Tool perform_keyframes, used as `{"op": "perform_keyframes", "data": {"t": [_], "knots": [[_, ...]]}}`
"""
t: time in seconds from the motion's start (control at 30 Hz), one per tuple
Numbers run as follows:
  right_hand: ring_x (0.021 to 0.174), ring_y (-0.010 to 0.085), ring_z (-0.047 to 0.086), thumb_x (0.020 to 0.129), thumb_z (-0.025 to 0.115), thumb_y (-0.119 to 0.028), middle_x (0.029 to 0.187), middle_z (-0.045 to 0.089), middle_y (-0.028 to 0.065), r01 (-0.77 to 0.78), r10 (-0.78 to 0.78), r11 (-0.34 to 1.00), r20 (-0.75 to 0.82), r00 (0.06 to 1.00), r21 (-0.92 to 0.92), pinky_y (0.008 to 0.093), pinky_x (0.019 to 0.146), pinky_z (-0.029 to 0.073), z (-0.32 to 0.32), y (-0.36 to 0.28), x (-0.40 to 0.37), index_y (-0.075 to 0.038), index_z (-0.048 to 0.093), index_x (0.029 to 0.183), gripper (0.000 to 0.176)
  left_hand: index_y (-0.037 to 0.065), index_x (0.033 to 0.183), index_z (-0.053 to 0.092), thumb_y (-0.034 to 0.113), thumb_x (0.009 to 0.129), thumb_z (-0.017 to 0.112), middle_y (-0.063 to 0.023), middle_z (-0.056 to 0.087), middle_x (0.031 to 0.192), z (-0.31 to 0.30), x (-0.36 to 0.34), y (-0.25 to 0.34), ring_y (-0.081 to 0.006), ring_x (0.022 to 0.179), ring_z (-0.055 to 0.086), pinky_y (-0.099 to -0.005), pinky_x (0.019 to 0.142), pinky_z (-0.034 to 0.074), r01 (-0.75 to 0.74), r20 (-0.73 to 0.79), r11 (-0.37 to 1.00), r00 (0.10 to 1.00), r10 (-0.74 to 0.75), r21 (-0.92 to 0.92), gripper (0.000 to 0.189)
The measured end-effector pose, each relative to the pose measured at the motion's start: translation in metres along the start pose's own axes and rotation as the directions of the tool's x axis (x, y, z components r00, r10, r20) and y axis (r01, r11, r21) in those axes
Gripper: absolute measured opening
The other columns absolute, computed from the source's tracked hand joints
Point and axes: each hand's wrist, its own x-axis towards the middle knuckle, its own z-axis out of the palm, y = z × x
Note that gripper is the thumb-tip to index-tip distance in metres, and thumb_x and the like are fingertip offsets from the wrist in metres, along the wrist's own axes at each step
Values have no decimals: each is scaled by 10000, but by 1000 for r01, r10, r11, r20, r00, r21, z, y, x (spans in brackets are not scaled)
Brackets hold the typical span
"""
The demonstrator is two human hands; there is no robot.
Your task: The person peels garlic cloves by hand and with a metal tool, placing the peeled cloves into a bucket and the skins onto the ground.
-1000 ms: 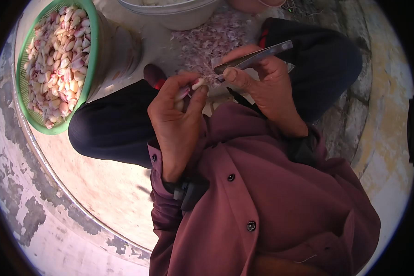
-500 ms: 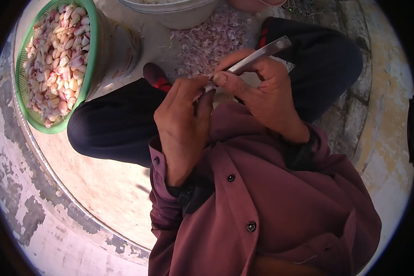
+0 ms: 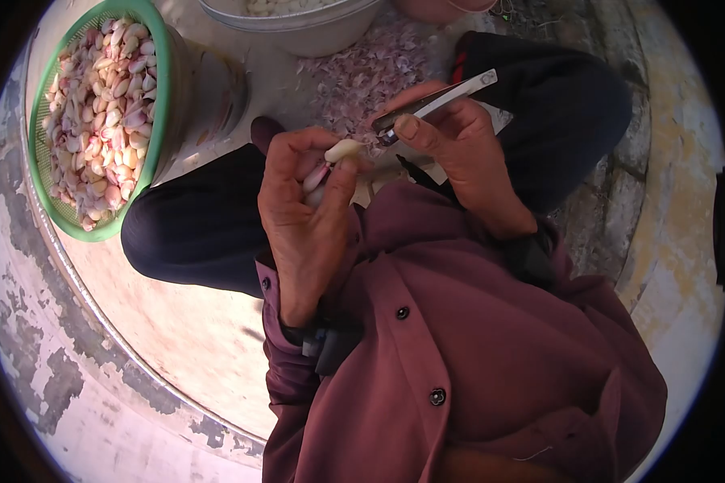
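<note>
Head-worn fisheye, steeply downward, close over lap

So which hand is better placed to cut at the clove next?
Likely the right hand: it grips the knife, blade tip close to the garlic clove pinched by the left hand.

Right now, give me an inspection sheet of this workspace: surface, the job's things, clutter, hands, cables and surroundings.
Surface: pale floor inside a curved metal rim.
Job's things: garlic clove; knife; green basket heaped with unpeeled cloves; metal bowl holding pale cloves.
Clutter: pinkish peels strewn between the legs.
Hands: left hand pinches the garlic clove; right hand grips the knife, with the blade close to the clove but not touching it.
Cables: nothing seen.
Surroundings: flaking paint at left, stone slabs at right.
</note>
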Motion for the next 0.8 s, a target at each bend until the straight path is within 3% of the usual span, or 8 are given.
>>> {"op": "perform_keyframes", "data": {"t": [0.03, 0.1, 0.2, 0.6, 0.63, 0.7, 0.77, 0.8], "knots": [[848, 63, 608, 909, 675, -158, 904, 675, 10, 3, -3, 1000, -4, 1000, 1, 214, 776, 477, 5, -4, -1, -41, 638, 1040, 179, 13, 1076, 505, -37, 915, 584, -79, 655, 886, 3, 1, 1, -94, 807, 624, -203, 729, 479, -18, 6, 999, 1000, 18, -27, 186], [848, 63, 611, 917, 665, -167, 913, 672, 14, -37, 15, 978, 106, 994, 205, 216, 780, 485, 11, -8, -3, -47, 635, 1047, 179, 26, 1068, 500, -33, 914, 590, -61, 649, 884, 9, 1, 4, -82, 825, 621, -189, 729, 469, -33, 15, 998, 999, 34, -54, 188], [850, 63, 612, 922, 657, -166, 918, 666, 14, -21, 20, 982, 6, 1000, 189, 219, 782, 494, 7, 6, -5, -51, 630, 1056, 178, 27, 1070, 489, -24, 920, 590, -68, 651, 856, 14, -1, 6, -84, 794, 619, -188, 713, 468, -32, -23, 994, 999, 30, -106, 188], [862, 94, 618, 928, 649, -174, 948, 650, 19, 8, -1, 971, -29, 1000, 241, 248, 779, 508, 13, 9, -6, -61, 611, 1076, 190, 25, 1039, 514, 55, 932, 614, -80, 659, 813, 16, -2, -5, -72, 714, 585, -172, 631, 430, -98, -76, 970, 994, 84, -221, 150], [862, 94, 618, 928, 649, -174, 948, 650, 19, 8, -1, 971, -28, 1000, 241, 248, 779, 508, 13, 9, -6, -61, 611, 1076, 190, 27, 1043, 517, 70, 933, 617, -79, 658, 808, 15, -2, -7, -58, 681, 560, -167, 601, 404, -81, -36, 951, 997, 74, -299, 155], [868, 97, 617, 933, 641, -185, 939, 649, 22, -64, 51, 905, 42, 998, 420, 257, 773, 505, 12, 7, -6, -62, 605, 1071, 188, 28, 1047, 520, 85, 935, 619, -78, 658, 803, 13, -1, -9, -44, 648, 535, -161, 571, 379, -62, 5, 926, 998, 68, -374, 160], [871, 100, 617, 935, 637, -187, 946, 652, 27, -49, 37, 912, 39, 999, 407, 259, 772, 502, 11, 8, -6, -61, 603, 1066, 185, 26, 1108, 534, 131, 952, 602, -69, 649, 798, 12, 0, -9, -26, 580, 458, -162, 525, 321, 82, 87, 852, 995, -44, -517, 200], [873, 103, 617, 937, 634, -190, 953, 655, 33, -35, 22, 918, 36, 999, 395, 261, 772, 500, 11, 7, -5, -61, 601, 1060, 181, 26, 1108, 534, 131, 952, 602, -69, 649, 798, 12, 1, -9, -26, 580, 458, -162, 525, 321, 78, 85, 852, 996, -40, -518, 200]]}}
